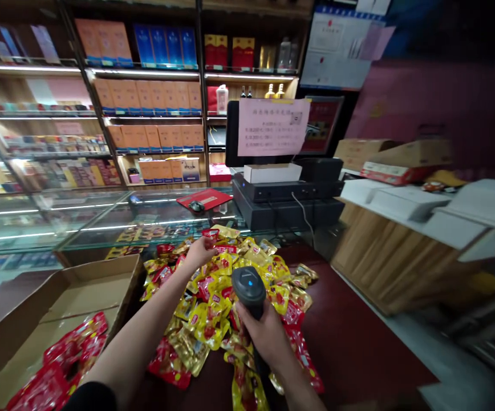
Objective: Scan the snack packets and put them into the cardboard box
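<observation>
A large heap of yellow, gold and red snack packets (pixel 213 308) covers the middle of the dark red table (pixel 345 325). My right hand (pixel 264 337) is wrapped round the handle of a black handheld scanner (pixel 248 285), which shows a small blue light and hangs over the near part of the heap. My left hand (pixel 201 251) reaches to the far side of the heap, fingers curled down beside a red packet (pixel 210 233); whether it grips a packet is too small to tell. Red packets (pixel 68 354) lie inside an open cardboard box (pixel 97 273) at the left.
Behind the heap stand a glass counter (pixel 102 228), a mouse (pixel 196 206) on a red mat (pixel 213 198), and a black monitor (pixel 232 137) with a pink paper. A wooden cabinet (pixel 371 251) is at the right; shelves of boxes (pixel 149 96) line the back.
</observation>
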Demonstrator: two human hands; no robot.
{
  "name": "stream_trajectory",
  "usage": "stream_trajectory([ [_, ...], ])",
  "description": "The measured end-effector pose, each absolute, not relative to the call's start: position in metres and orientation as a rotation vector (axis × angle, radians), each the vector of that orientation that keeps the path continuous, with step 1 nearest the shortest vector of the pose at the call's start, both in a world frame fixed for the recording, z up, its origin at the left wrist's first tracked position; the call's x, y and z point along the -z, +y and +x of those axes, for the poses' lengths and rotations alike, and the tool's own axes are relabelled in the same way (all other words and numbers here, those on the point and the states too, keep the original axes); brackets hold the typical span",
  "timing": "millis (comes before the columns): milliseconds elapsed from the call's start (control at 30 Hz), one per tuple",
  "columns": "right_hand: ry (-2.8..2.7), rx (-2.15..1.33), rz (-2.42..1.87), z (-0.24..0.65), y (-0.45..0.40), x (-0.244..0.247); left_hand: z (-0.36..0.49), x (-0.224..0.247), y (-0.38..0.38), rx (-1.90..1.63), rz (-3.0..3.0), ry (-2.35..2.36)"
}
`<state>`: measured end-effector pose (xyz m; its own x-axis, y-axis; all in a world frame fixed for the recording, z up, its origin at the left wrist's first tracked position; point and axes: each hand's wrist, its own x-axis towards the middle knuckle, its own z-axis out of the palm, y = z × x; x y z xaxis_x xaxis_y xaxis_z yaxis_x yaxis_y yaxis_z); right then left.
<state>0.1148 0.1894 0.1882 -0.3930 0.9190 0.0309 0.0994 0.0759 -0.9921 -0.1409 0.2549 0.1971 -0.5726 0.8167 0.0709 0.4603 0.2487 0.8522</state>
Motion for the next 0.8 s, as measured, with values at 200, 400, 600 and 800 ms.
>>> stream_trajectory([
  [200,-1.618,-1.426,-1.048,0.117,0.202,-0.183,-0.141,-0.181,0.278,-1.026,1.449,2.4],
  [400,-1.633,-1.378,-1.061,0.116,0.201,-0.185,-0.138,-0.184,0.278,-1.058,1.406,2.331],
  [600,-1.631,-1.437,-1.046,0.114,0.194,-0.191,-0.163,-0.203,0.246,-1.207,1.163,2.057],
  [800,-1.667,-1.52,-1.037,0.096,0.17,-0.201,-0.171,-0.211,0.196,-1.53,0.607,1.472],
])
